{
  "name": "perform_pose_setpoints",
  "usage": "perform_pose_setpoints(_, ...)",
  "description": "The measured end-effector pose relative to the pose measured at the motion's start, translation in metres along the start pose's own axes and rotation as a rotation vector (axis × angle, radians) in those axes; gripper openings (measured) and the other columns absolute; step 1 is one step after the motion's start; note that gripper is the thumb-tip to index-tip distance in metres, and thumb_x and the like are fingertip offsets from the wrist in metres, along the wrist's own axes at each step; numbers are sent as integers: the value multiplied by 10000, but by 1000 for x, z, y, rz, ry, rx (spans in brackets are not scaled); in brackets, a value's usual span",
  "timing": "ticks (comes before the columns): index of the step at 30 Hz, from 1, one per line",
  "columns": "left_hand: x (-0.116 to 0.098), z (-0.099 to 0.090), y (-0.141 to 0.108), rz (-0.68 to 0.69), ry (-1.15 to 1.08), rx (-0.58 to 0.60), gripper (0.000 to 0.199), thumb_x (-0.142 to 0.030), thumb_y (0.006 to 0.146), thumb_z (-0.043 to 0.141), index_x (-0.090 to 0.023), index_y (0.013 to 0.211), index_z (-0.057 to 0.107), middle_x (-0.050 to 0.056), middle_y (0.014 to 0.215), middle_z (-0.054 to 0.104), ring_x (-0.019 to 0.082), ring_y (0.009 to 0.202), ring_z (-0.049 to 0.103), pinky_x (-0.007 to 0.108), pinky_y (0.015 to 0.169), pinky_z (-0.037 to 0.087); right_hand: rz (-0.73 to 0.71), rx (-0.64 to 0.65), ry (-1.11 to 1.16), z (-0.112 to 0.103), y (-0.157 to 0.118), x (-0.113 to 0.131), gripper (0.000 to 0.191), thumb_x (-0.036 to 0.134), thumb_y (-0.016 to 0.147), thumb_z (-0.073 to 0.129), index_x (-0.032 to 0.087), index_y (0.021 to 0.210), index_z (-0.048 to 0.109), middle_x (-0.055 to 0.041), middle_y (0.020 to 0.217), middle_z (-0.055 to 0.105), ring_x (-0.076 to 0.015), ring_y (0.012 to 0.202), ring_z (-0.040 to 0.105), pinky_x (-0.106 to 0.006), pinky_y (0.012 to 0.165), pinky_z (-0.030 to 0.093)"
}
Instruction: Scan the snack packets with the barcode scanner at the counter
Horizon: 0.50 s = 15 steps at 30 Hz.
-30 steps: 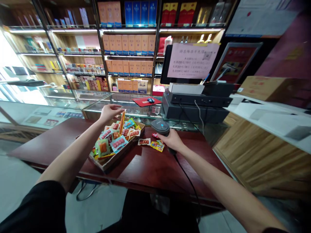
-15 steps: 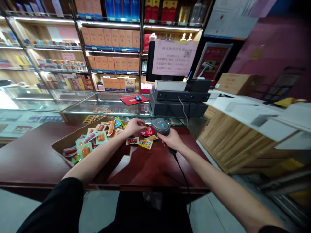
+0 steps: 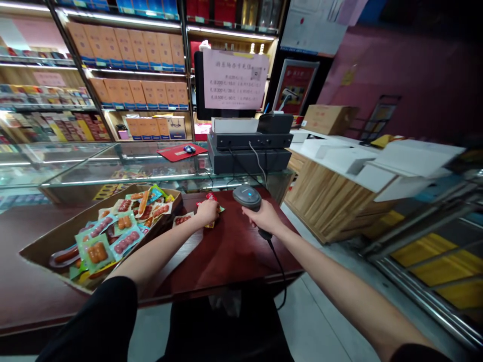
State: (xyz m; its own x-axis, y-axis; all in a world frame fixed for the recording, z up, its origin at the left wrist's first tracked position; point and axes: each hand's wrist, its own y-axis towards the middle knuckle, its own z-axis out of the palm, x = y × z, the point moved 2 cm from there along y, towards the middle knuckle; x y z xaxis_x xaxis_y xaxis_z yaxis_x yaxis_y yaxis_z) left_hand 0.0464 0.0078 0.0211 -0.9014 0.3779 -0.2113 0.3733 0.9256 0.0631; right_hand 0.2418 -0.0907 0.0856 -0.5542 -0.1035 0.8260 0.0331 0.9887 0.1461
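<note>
Snack packets (image 3: 209, 210) lie loose on the dark red desk (image 3: 234, 251), just right of the cardboard tray, and the left hand (image 3: 207, 212) rests on top of them with its fingers curled down over the pile; whether that grip has actually pinched a packet cannot be told, since the hand hides most of them. One red packet shows just beyond the fingertips and another with red sausages (image 3: 181, 219) lies just left of the hand. Just to the right, the right hand (image 3: 264, 217) is clenched around the handle of a grey barcode scanner (image 3: 247, 197), whose head is tilted toward the packets; its black cable (image 3: 279, 266) runs off the near edge of the desk. The cardboard tray (image 3: 41, 241) sits further left, heaped with more packets in green, blue and orange wrappers. Behind the desk runs a glass counter (image 3: 113, 168) carrying a red mouse mat (image 3: 181, 151) and a black till (image 3: 249, 151) with a pink notice (image 3: 234, 79) on its screen. Shelves of boxes (image 3: 128, 50) fill the wall behind.
</note>
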Motion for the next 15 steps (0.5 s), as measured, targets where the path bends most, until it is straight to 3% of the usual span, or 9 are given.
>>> perform_pose_setpoints(9, 34, -12, 2, -159, -37, 6, 295, -316, 762, 663, -197, 1023, 733, 146, 1077, 719, 307, 1005, 689, 341, 821, 531, -11, 37, 22, 11, -1, 2, 181, 330, 769, 666, 167, 706, 619, 4, 472, 589, -140, 385, 577, -209, 399, 441)
perform_pose_setpoints(15, 31, -6, -7, -185, -23, 17, 405, -253, 754, 691, -134, 1139, 655, 213, 1158, 678, 334, 1090, 662, 382, 911, 507, -12, 62, 10, 23, -2, 9, 177, 327, 778, 658, 173, 708, 607, -1, 492, 600, -147, 400, 589, -212, 398, 447)
